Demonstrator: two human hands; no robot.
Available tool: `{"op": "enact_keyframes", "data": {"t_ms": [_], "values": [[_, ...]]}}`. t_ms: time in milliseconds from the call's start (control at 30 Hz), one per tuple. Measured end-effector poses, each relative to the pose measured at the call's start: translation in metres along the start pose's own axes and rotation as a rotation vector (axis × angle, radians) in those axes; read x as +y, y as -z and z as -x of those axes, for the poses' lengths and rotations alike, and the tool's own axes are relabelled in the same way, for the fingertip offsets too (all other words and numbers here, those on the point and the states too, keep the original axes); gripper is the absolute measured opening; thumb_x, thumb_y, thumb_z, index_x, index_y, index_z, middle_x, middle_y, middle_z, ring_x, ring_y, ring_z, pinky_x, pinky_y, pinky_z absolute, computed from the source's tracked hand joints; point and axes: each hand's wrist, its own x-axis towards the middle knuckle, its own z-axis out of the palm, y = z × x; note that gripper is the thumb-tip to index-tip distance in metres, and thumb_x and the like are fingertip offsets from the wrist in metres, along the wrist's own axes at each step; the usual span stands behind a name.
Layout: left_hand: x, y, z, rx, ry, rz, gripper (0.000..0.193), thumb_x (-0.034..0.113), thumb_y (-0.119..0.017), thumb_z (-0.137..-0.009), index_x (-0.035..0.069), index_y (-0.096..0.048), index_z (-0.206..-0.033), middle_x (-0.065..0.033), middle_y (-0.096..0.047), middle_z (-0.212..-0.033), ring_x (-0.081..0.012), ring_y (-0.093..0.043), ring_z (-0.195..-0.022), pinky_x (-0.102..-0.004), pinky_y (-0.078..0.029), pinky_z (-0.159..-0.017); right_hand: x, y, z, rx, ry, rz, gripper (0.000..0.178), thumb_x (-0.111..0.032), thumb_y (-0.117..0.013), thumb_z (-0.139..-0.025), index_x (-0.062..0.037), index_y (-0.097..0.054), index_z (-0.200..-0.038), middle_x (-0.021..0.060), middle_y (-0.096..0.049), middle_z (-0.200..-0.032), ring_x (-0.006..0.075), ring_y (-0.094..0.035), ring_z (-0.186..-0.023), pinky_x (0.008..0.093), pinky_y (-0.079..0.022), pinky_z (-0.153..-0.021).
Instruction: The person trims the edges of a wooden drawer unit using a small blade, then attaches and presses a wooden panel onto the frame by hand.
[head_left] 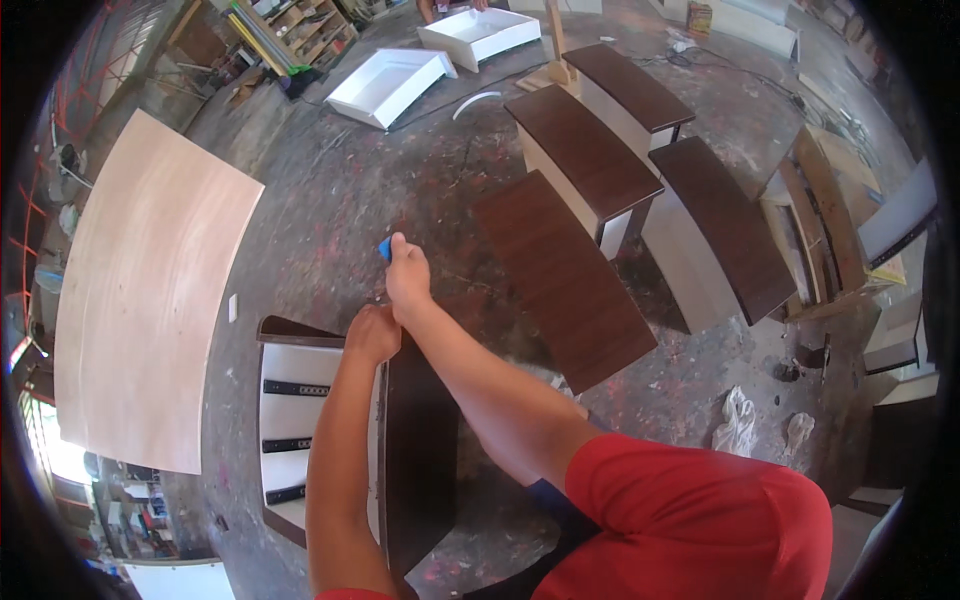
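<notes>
My right hand (407,275) is closed around a small blue object (384,249), held out over the top edge of a dark brown cabinet piece (420,450). My left hand (372,333) grips the upper edge of that upright panel, just below and left of the right hand. The cabinet's white inside (295,420) faces left and carries black drawer slides (295,388). What the blue object is cannot be told.
A large light plywood sheet (150,290) lies at left. Dark brown topped cabinet units (585,150) and a loose dark panel (565,275) stand to the right. White drawers (390,85) sit at the back. Crumpled rags (738,420) lie on the spattered concrete floor.
</notes>
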Motion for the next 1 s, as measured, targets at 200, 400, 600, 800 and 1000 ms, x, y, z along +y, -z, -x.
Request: {"op": "enact_keyframes", "data": {"t_ms": [200, 400, 600, 800, 1000], "values": [[-0.033, -0.036, -0.001, 0.207, -0.176, 0.101, 0.020, 0.017, -0.056, -0.094, 0.005, -0.071, -0.097, -0.0203, -0.075, -0.104, -0.0376, -0.070, -0.101, -0.0515, -0.048, -0.097, 0.001, -0.005, 0.001, -0.099, -0.036, 0.033, 0.045, -0.048, -0.052, -0.110, -0.0049, -0.063, -0.108, 0.0019, -0.054, -0.078, 0.0124, -0.052, -0.069, 0.0324, -0.045, -0.062], [-0.001, -0.008, 0.014, 0.538, -0.224, 0.051, 0.019, 0.019, -0.063, -0.089, 0.006, -0.072, -0.100, -0.0146, -0.074, -0.098, -0.0317, -0.067, -0.103, -0.0481, -0.047, -0.096, 0.006, -0.006, 0.001, -0.082, -0.086, -0.016, 0.046, -0.050, -0.053, -0.109, -0.0054, -0.062, -0.112, 0.0023, -0.056, -0.088, 0.0123, -0.052, -0.078, 0.0324, -0.045, -0.069], [0.004, -0.008, 0.038, 0.626, -0.216, -0.109, 0.019, 0.014, -0.067, -0.084, 0.004, -0.073, -0.099, -0.0118, -0.074, -0.102, -0.0287, -0.065, -0.114, -0.0476, -0.046, -0.099, 0.000, -0.005, -0.001, -0.094, -0.079, 0.020, 0.047, -0.050, -0.052, -0.108, -0.0046, -0.063, -0.115, 0.0026, -0.056, -0.089, 0.0133, -0.052, -0.080, 0.0327, -0.045, -0.074], [0.013, -0.011, 0.049, 0.716, -0.179, -0.072, 0.020, 0.012, -0.070, -0.080, 0.005, -0.075, -0.098, -0.0091, -0.074, -0.107, -0.0282, -0.064, -0.118, -0.0481, -0.045, -0.103, -0.006, 0.002, 0.002, -0.133, -0.067, 0.038, 0.047, -0.047, -0.051, -0.109, -0.0018, -0.064, -0.112, 0.0072, -0.061, -0.095, 0.0171, -0.056, -0.088, 0.0353, -0.046, -0.082], [0.019, -0.020, 0.047, 0.665, -0.069, -0.024, 0.027, 0.015, -0.072, -0.081, 0.006, -0.074, -0.107, -0.0102, -0.073, -0.115, -0.0290, -0.061, -0.125, -0.0493, -0.041, -0.110, 0.001, 0.003, -0.005, -0.108, -0.043, 0.021, 0.046, -0.044, -0.051, -0.109, -0.0002, -0.065, -0.105, 0.0111, -0.067, -0.101, 0.0220, -0.060, -0.096, 0.0385, -0.048, -0.089]]}}
